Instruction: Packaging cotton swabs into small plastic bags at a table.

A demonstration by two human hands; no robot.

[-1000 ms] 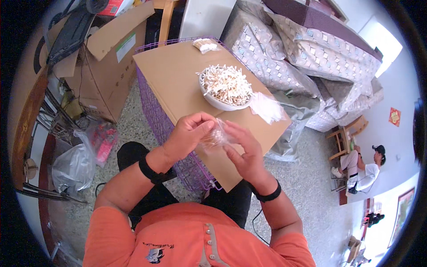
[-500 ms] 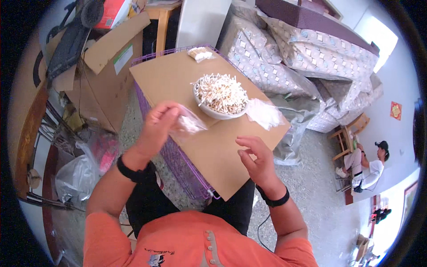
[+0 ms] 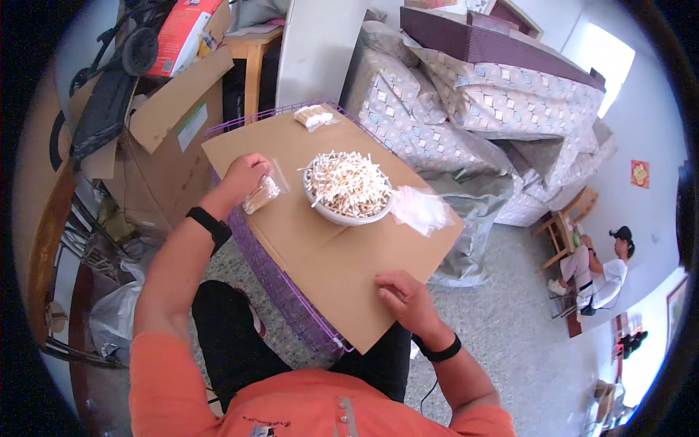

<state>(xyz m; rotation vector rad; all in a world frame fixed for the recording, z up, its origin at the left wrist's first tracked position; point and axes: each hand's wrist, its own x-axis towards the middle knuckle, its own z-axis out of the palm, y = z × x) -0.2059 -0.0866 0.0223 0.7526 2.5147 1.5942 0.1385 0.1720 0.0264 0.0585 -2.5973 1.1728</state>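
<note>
My left hand [image 3: 246,177] is at the left side of a brown cardboard sheet [image 3: 309,255], its fingers pinching the top of a small clear bag of cotton swabs [image 3: 263,195]. The bag rests on or just above the cardboard. My right hand [image 3: 408,298] hovers over the near right edge of the sheet, fingers loosely bent and apart from the thumb, nothing seen in it. Between and beyond both hands, a white bowl [image 3: 342,216] is heaped with loose cotton swabs [image 3: 348,182]. Flat clear plastic bags [image 3: 422,211] lie right of the bowl.
Another filled bag of swabs [image 3: 314,116] lies at the far corner of the cardboard. A purple wire frame [image 3: 291,309] supports the sheet. Wrapped patterned cushions [image 3: 502,95] are stacked behind, an opened carton [image 3: 175,124] stands left. A person [image 3: 608,266] sits at the far right.
My left hand has moved away and to the left, with the swab bag now by the sheet's left edge. My right hand has shifted slightly nearer, its fingers more bent. The view has tilted slightly.
</note>
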